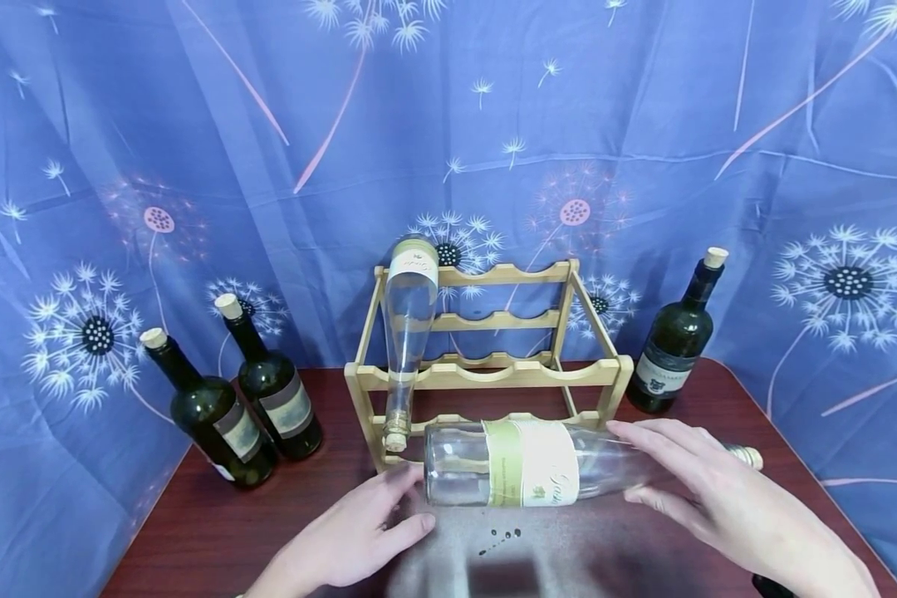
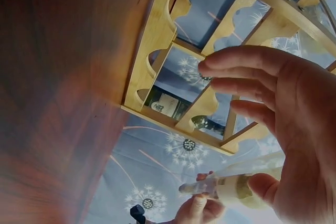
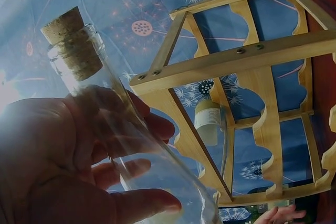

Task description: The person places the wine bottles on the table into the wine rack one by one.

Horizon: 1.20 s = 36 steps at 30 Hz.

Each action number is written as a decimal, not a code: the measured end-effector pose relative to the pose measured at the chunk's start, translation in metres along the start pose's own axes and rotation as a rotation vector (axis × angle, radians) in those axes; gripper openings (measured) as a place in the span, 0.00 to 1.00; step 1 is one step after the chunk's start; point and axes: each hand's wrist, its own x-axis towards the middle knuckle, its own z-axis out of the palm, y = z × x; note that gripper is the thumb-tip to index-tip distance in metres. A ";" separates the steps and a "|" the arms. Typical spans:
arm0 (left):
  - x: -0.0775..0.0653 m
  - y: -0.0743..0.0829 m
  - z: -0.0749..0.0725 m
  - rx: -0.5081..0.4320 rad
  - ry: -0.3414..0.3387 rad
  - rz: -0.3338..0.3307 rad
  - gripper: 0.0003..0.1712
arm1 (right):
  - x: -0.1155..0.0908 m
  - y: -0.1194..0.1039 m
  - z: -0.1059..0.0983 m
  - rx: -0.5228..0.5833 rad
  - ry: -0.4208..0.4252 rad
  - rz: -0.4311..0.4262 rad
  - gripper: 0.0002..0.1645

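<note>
A clear glass bottle (image 1: 456, 465) with a green-and-white label and a cork lies horizontally in the air in front of the wooden wine rack (image 1: 493, 378). My right hand (image 1: 695, 473) holds it around the neck, with the fingers and thumb on opposite sides in the right wrist view. Beside the bottle's base is my left hand (image 1: 366, 527), its fingers loosely bent and spread from the thumb; whether it touches the glass I cannot tell. Another clear bottle (image 1: 411, 307) rests at the left of the rack's top tier, its corked neck toward me.
Two dark green corked bottles (image 1: 213, 423) (image 1: 280, 399) stand left of the rack, and a third dark bottle (image 1: 669, 357) stands to its right. All are on a dark red wooden table (image 1: 172, 531). A blue dandelion-print curtain (image 1: 493, 100) hangs behind.
</note>
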 end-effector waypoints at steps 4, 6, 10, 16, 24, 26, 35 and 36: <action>-0.002 0.001 0.002 0.108 0.022 -0.023 0.26 | 0.001 -0.001 0.000 -0.005 0.010 0.026 0.43; -0.001 0.002 0.002 0.121 0.027 -0.010 0.24 | 0.003 -0.002 0.000 -0.006 0.018 0.037 0.43; -0.001 0.003 0.003 0.136 0.028 0.010 0.25 | 0.005 -0.004 0.000 0.003 0.043 0.046 0.41; 0.000 0.006 0.003 0.166 0.007 -0.018 0.33 | 0.010 -0.008 -0.001 -0.003 0.062 0.089 0.43; 0.000 0.008 0.004 0.171 -0.018 -0.079 0.37 | 0.025 -0.013 -0.002 -0.015 0.094 0.126 0.45; 0.001 0.008 0.005 0.175 -0.016 -0.080 0.37 | 0.029 -0.015 -0.001 -0.013 0.097 0.131 0.45; 0.001 0.006 0.006 0.174 -0.023 -0.090 0.36 | 0.049 -0.021 0.006 0.028 0.102 0.205 0.46; 0.001 0.006 0.006 0.170 -0.029 -0.094 0.36 | 0.052 -0.022 0.008 0.028 0.108 0.214 0.46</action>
